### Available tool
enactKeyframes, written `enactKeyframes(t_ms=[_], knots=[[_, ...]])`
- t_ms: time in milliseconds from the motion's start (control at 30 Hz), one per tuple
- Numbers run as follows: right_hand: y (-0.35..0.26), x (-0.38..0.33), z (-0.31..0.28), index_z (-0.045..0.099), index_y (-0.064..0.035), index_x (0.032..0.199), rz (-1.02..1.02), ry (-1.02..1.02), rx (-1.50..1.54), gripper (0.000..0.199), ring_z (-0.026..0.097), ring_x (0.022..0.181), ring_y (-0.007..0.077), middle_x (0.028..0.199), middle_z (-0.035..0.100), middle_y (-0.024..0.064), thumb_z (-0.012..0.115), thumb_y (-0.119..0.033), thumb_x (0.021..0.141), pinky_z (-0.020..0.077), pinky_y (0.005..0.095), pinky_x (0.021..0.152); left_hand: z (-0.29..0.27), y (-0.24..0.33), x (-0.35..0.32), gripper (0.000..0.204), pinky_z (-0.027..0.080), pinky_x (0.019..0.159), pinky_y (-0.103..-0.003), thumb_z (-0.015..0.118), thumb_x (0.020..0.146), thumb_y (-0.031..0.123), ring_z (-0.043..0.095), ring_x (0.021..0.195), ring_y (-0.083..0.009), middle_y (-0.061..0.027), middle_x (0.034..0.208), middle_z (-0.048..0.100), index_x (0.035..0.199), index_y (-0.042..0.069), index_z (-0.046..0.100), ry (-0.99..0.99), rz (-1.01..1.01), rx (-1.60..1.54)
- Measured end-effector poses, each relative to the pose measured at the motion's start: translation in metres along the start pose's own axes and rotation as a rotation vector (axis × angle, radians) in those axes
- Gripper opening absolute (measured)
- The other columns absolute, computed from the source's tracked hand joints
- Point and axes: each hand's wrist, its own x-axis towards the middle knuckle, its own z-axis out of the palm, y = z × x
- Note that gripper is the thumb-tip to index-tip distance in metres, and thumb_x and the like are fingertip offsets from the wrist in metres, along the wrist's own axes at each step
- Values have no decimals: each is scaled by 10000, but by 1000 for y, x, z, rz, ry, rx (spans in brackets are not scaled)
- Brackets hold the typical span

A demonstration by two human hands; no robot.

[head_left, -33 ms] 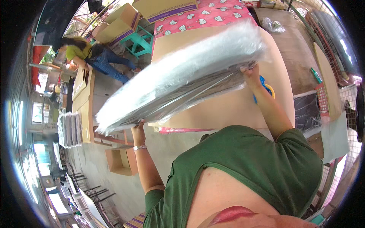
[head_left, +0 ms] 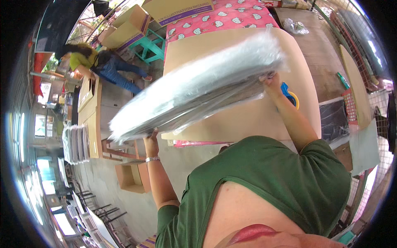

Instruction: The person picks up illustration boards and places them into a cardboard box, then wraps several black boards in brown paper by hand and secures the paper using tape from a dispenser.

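A long, flat bundle wrapped in clear plastic (head_left: 198, 84) is held up in the air, tilted, its right end farther from me than its left. Its near edge looks dark grey under the glossy wrap. My left hand (head_left: 151, 138) grips the near edge toward the left end, and a metal watch band circles that wrist. At the right end, my right hand (head_left: 271, 82) has its fingers closed on the bundle's edge. Beneath it lies a tan board surface (head_left: 235, 122) on a table. A blue tape dispenser with a yellow ring (head_left: 292, 98) sits beside my right forearm.
A pink patterned cloth (head_left: 231, 18) covers the table's far part, with a carton (head_left: 182, 10) on it. A green stool (head_left: 149, 48) stands left of it. Another person (head_left: 101, 66) leans over a carton-topped table. An open box (head_left: 133, 177) lies on the floor near wrapped stacks (head_left: 76, 144).
The bundle has shifted slightly, its left end a little to the right and its far end lower in view. Both hands keep their hold. The other person's posture has changed slightly.
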Motion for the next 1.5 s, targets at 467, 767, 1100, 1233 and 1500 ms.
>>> enactKeyframes(t_ms=[467, 767, 1100, 1233, 1500], knots=[[-12, -20, 3, 421, 0, 1312, 84, 182, 257, 831, 407, 1211, 189, 1292, 485, 95, 283, -694, 877, 297, 335, 1042, 60, 96, 103, 890, 318, 1048, -471, 303, 832, 724, 442, 1216, -321, -172, 1316, 459, 1343, -1, 367, -272, 174, -473], [-208, 46, 41, 367, -57, 1354, -334, 261, -449, 792, 426, 1234, 239, 1349, 440, 145, 356, -665, 848, 324, 365, 1031, 37, 64, 159, 500, 381, 958, -408, 597, 793, 277, 493, 1137, -271, -127, 1206, 539, 1208, 14, 501, -72, 98, -367], [-134, 110, 139, 538, -100, 1229, 58, -452, -1231, 668, 546, 1070, 332, 1172, 565, 181, 350, -636, 877, 413, 461, 923, 70, 63, 149, 347, 421, 902, -385, 571, 784, 184, 556, 1021, -242, -100, 1103, 592, 1090, 20, 574, -34, 120, -475], [-134, 61, 166, 579, -30, 1088, -256, -508, -1285, 737, 574, 964, 301, 1011, 599, 180, 496, -686, 761, 436, 427, 860, 46, 5, 130, 556, 280, 1059, -394, 458, 898, 320, 387, 1260, -257, -138, 1353, 430, 1342, -5, 378, 26, 122, -609], [-136, 63, 153, 589, -9, 911, -443, -439, -1272, 757, 582, 868, 294, 869, 598, 135, 708, -663, 548, 452, 384, 776, 59, -12, 199, 605, 464, 705, -373, 525, 882, 502, 562, 807, -236, -130, 941, 612, 1002, -90, 534, 9, 457, 134]])
